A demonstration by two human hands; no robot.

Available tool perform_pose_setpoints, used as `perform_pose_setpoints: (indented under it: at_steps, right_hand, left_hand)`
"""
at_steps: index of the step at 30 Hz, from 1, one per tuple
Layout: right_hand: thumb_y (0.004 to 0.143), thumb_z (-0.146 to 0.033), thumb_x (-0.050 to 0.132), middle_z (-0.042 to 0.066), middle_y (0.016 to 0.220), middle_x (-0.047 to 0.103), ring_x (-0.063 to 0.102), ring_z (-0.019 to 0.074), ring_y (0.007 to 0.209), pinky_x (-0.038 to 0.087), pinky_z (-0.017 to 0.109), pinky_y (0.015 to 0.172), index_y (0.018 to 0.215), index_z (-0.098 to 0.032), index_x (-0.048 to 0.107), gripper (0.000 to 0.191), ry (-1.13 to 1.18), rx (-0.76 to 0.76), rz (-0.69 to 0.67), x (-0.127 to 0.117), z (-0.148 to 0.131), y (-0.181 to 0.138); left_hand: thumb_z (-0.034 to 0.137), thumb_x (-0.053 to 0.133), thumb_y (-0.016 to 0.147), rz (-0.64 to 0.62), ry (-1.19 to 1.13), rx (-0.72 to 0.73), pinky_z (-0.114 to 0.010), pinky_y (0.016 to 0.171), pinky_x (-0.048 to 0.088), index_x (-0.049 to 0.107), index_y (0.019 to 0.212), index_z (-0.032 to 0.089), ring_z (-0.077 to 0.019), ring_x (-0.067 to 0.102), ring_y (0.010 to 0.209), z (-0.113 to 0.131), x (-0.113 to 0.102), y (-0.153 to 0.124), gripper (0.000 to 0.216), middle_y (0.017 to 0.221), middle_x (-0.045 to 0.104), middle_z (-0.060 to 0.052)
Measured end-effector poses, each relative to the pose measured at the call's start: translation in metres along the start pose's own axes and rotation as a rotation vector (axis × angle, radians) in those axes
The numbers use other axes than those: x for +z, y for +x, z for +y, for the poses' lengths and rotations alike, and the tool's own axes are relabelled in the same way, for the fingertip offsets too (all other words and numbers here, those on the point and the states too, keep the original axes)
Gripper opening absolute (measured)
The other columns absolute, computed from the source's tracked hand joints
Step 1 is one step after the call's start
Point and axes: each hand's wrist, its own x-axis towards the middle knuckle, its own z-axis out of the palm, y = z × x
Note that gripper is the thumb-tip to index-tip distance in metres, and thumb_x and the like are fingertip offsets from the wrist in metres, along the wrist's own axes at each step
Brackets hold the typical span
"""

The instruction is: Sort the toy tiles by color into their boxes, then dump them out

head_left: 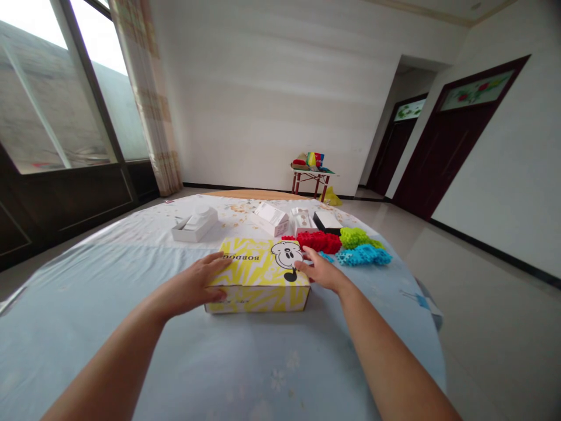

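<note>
A yellow-and-white shoebox (pixel 258 269) with a cartoon dog face and upside-down BOBDOG lettering sits before me on the table, its lid closed. My left hand (pixel 205 280) grips its left end, fingers over the lid and thumb against the front side. At the opposite end, my right hand (pixel 322 270) holds the right edge, with fingertips on the lid near the cartoon. Just behind the box lies a bumpy red bundle (pixel 318 241). Bumpy blue (pixel 363 255) and lime-green (pixel 357 238) bundles are to the right of my right hand.
Farther back on the cloth-covered round table (pixel 131 280) are an open white box (pixel 196 224), a closed white box (pixel 270 218), a white box with an insert (pixel 302 221) and a black-and-white box (pixel 327 222). A small side table (pixel 311 172) with colourful items stands by the wall.
</note>
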Motion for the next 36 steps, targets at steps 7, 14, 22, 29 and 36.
perform_pose_setpoints:
  at_steps: [7, 14, 22, 29, 36]
  right_hand:
    - [0.082, -0.054, 0.05, 0.014, 0.138, 0.041, 0.053, 0.0253, 0.112, 0.053, 0.037, 0.077, 0.139, -0.023, 0.027, 0.069, -0.004, 0.016, 0.076, 0.012, 0.01, 0.008]
    - [0.078, -0.054, 0.056, 0.011, 0.139, 0.041, 0.04, 0.0252, 0.126, 0.031, 0.043, 0.105, 0.14, -0.021, 0.028, 0.076, -0.02, -0.11, 0.137, 0.021, 0.024, 0.017]
    - [0.073, -0.054, 0.063, 0.016, 0.136, 0.042, 0.047, 0.0259, 0.118, 0.042, 0.04, 0.096, 0.139, -0.016, 0.029, 0.084, 0.027, -0.132, 0.144, 0.017, 0.022, 0.016]
    - [0.077, -0.05, 0.06, 0.013, 0.114, 0.056, 0.058, 0.0215, 0.097, 0.049, 0.038, 0.085, 0.124, -0.015, 0.047, 0.06, -0.066, -0.218, 0.051, 0.032, 0.009, 0.007]
    - [0.074, -0.042, 0.067, 0.016, 0.14, 0.032, 0.044, 0.0254, 0.121, 0.043, 0.043, 0.096, 0.141, -0.02, 0.022, 0.084, 0.118, -0.29, -0.077, 0.065, 0.015, 0.001]
  left_hand:
    - [0.05, 0.047, 0.077, 0.286, -0.033, -0.191, -0.036, 0.088, 0.046, 0.042, 0.13, 0.015, -0.0262, 0.058, 0.105, -0.035, 0.014, 0.011, 0.064, 0.124, 0.056, -0.013]
    - [0.056, 0.047, 0.077, 0.372, -0.075, -0.467, -0.039, 0.076, 0.048, 0.032, 0.134, 0.014, -0.028, 0.062, 0.092, -0.032, 0.03, 0.018, 0.072, 0.107, 0.062, -0.015]
    - [0.04, 0.062, 0.076, 0.337, -0.836, -0.562, -0.033, 0.058, 0.055, 0.016, 0.139, 0.01, -0.0227, 0.067, 0.071, -0.023, 0.047, 0.033, 0.083, 0.081, 0.067, -0.012]
    - [0.038, 0.071, 0.07, 0.471, -1.229, -0.453, -0.035, 0.087, 0.05, 0.015, 0.141, 0.014, -0.0248, 0.055, 0.111, 0.01, 0.043, 0.031, 0.093, 0.132, 0.046, -0.022]
    - [0.055, 0.068, 0.063, 0.507, -0.852, -0.389, -0.046, 0.1, 0.037, 0.027, 0.138, 0.012, -0.0335, 0.038, 0.127, -0.004, 0.051, 0.032, 0.096, 0.137, 0.042, -0.02]
